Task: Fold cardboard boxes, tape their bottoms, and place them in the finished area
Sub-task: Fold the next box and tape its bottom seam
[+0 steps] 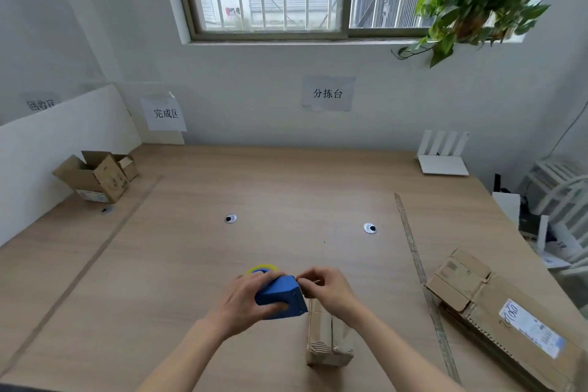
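The wooden table (286,188) spreads under your hands. Flattened cardboard boxes (496,305) lie well to your right; finished boxes (95,178) sit far off to your left. A small folded box (327,340) stands just below your right hand (327,291), whose fingers pinch at the tape end. Your left hand (248,299) grips the blue tape dispenser (281,296).

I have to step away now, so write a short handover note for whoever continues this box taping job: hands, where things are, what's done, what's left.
Left hand: holds the blue tape dispenser.
Right hand: pinches at the dispenser's cutter end, apparently the tape end.
Small folded box: on the table, just under the dispenser.
Done: two open boxes near the finished-area sign, far left.
Left: tape this box's seam, move it over there, then the flattened cardboard on the right.
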A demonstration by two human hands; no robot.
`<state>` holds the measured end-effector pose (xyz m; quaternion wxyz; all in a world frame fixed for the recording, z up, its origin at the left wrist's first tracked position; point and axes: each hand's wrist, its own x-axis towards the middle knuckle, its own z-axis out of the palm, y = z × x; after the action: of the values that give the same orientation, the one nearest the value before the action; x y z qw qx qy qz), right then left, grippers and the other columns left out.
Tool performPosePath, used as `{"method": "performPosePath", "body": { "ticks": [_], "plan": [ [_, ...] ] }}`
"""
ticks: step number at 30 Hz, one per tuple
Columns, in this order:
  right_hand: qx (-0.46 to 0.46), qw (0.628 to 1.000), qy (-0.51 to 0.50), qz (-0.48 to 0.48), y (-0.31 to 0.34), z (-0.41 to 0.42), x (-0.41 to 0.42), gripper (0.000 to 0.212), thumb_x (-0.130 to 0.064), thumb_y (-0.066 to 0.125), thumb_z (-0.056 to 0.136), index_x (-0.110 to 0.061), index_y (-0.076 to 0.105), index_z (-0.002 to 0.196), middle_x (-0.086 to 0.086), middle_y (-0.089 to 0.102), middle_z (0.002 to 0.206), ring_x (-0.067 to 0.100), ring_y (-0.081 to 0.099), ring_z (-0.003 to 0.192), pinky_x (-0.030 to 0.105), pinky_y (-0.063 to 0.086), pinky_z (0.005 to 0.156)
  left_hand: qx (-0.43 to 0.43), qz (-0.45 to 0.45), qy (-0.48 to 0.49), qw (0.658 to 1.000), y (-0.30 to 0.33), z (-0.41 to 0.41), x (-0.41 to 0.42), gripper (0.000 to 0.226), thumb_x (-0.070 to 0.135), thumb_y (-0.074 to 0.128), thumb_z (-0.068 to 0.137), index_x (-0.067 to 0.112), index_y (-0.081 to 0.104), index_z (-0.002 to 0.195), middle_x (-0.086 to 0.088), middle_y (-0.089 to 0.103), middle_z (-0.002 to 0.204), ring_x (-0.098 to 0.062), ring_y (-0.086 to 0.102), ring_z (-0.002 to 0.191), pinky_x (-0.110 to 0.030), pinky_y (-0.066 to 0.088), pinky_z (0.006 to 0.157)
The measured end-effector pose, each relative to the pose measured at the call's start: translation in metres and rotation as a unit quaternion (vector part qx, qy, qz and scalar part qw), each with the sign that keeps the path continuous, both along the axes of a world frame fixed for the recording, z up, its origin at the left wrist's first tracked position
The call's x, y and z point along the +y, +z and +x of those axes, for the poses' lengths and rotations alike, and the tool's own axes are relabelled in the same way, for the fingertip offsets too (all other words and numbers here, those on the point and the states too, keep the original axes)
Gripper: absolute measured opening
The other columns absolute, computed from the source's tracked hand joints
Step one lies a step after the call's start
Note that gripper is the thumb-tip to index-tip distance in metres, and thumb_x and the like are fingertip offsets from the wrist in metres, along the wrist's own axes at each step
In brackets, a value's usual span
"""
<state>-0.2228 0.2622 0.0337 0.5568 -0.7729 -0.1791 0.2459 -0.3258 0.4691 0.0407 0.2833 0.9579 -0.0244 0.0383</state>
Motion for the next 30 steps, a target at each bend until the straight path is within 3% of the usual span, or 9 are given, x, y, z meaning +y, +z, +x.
{"method": "performPosePath", "body": {
  "ticks": [3, 6, 8, 12, 15, 18, 21, 30],
  "plan": [
    [0.015, 0.999, -0.037, 0.005, -0.005, -0.003, -0.005, 0.013, -0.024, 0.075, 0.09, -0.011, 0.077, 0.086, 0.01, 0.077, 0.086, 0.017, 0.072, 0.079, 0.032, 0.061, 0.08, 0.022, -0.012, -0.019, 1.0, -0.001, 0.002, -0.005, 0.049, 0.061, 0.065, 0.083, 0.042, 0.056, 0.128, 0.028, 0.061, 0.118, 0.006, 0.057, 0.102, -0.026, 0.047, 0.09],
    [0.028, 0.998, -0.055, -0.022, -0.018, -0.009, -0.019, 0.016, -0.026, 0.075, 0.089, -0.011, 0.076, 0.085, 0.005, 0.076, 0.081, 0.013, 0.073, 0.074, 0.025, 0.06, 0.07, 0.048, 0.008, -0.032, 0.998, -0.006, 0.002, -0.015, 0.046, 0.067, 0.059, 0.084, 0.048, 0.051, 0.125, 0.036, 0.06, 0.098, 0.01, 0.055, 0.085, -0.011, 0.041, 0.071],
    [0.032, 0.995, -0.074, -0.059, -0.033, -0.012, -0.044, 0.015, -0.026, 0.074, 0.089, -0.014, 0.075, 0.081, 0.002, 0.075, 0.076, 0.009, 0.071, 0.068, 0.022, 0.058, 0.063, 0.073, 0.037, -0.018, 0.996, -0.014, 0.0, -0.016, 0.047, 0.076, 0.051, 0.082, 0.052, 0.048, 0.123, 0.035, 0.059, 0.09, 0.012, 0.053, 0.079, -0.012, 0.036, 0.062],
    [0.087, 0.965, -0.231, -0.094, -0.074, -0.018, -0.111, 0.02, -0.023, 0.073, 0.091, -0.007, 0.071, 0.078, 0.005, 0.073, 0.069, 0.015, 0.07, 0.06, 0.036, 0.061, 0.07, 0.138, 0.087, -0.001, 0.987, -0.033, -0.006, -0.005, 0.054, 0.083, 0.046, 0.077, 0.052, 0.054, 0.12, 0.03, 0.061, 0.088, 0.004, 0.056, 0.075, -0.014, 0.036, 0.06],
    [0.127, 0.961, -0.224, -0.102, -0.094, -0.031, -0.131, 0.021, -0.021, 0.074, 0.089, -0.005, 0.07, 0.077, 0.004, 0.07, 0.064, 0.013, 0.066, 0.059, 0.034, 0.062, 0.066, 0.164, 0.114, -0.013, 0.98, -0.043, -0.002, -0.01, 0.061, 0.086, 0.045, 0.073, 0.052, 0.056, 0.123, 0.03, 0.057, 0.087, 0.005, 0.054, 0.072, -0.014, 0.034, 0.06],
    [0.139, 0.956, -0.238, -0.101, -0.107, -0.038, -0.133, 0.022, -0.021, 0.074, 0.089, -0.005, 0.071, 0.075, 0.003, 0.067, 0.06, 0.014, 0.063, 0.057, 0.042, 0.061, 0.073, 0.179, 0.132, -0.024, 0.975, -0.049, 0.006, -0.017, 0.065, 0.086, 0.043, 0.072, 0.049, 0.059, 0.123, 0.026, 0.061, 0.091, 0.001, 0.055, 0.073, -0.015, 0.034, 0.058],
    [0.134, 0.95, -0.259, -0.108, -0.111, -0.038, -0.133, 0.024, -0.025, 0.074, 0.089, -0.007, 0.071, 0.073, 0.002, 0.068, 0.06, 0.013, 0.064, 0.057, 0.042, 0.06, 0.075, 0.183, 0.148, -0.039, 0.971, -0.054, 0.015, -0.018, 0.064, 0.086, 0.042, 0.074, 0.048, 0.059, 0.124, 0.021, 0.067, 0.102, -0.002, 0.057, 0.078, -0.018, 0.036, 0.06],
    [0.131, 0.938, -0.271, -0.171, -0.132, -0.042, -0.126, 0.026, -0.035, 0.073, 0.089, -0.015, 0.073, 0.072, 0.0, 0.074, 0.065, 0.02, 0.073, 0.072, 0.04, 0.061, 0.08, 0.185, 0.208, -0.049, 0.959, -0.077, 0.029, -0.024, 0.065, 0.084, 0.038, 0.076, 0.043, 0.061, 0.121, 0.014, 0.07, 0.102, -0.006, 0.056, 0.077, -0.025, 0.038, 0.06]
  ]
}}
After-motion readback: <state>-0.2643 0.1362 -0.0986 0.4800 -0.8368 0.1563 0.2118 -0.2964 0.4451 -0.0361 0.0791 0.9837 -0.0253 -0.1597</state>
